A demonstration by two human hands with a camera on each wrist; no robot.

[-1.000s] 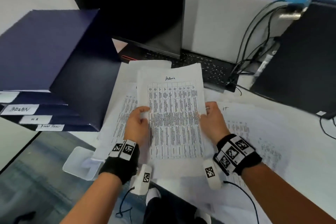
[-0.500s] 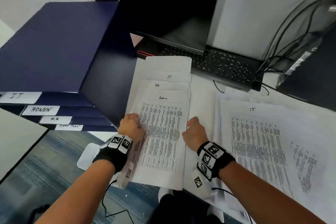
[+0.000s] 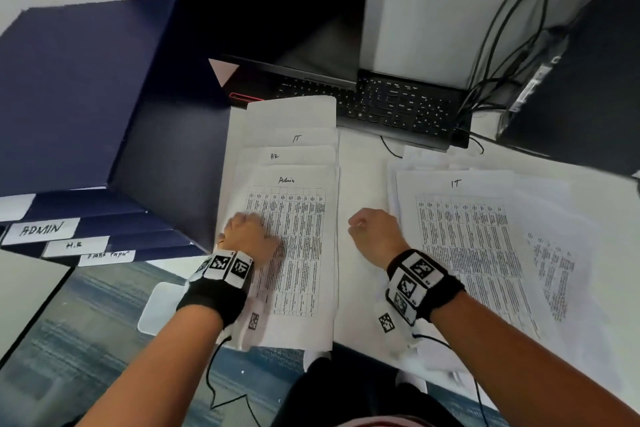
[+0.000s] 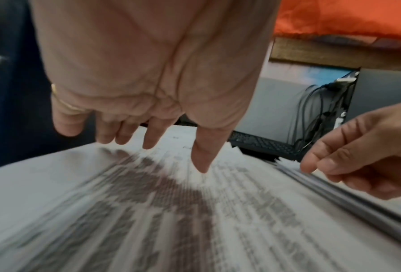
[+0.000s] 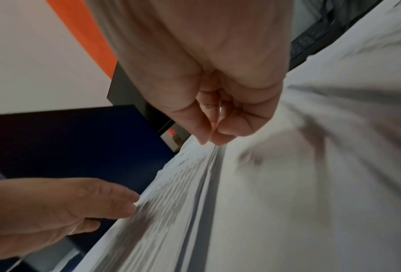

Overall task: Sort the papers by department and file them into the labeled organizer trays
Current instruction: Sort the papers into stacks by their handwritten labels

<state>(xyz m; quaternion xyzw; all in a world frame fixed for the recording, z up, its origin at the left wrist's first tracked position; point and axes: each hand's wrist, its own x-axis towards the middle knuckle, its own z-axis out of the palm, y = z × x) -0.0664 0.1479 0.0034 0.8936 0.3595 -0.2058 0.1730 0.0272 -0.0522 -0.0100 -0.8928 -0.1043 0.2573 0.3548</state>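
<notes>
Beside the navy organizer, my left hand rests open-fingered on the Admin sheet atop the stack; my right hand is clenched, empty. I should peel only that sheet for the ADMIN tray.

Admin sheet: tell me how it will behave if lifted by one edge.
The Admin sheet looks a single thin page, so it will likely droop. It lies loose on a stack, so a push probably slides it, unless the left hand pins it.
</notes>
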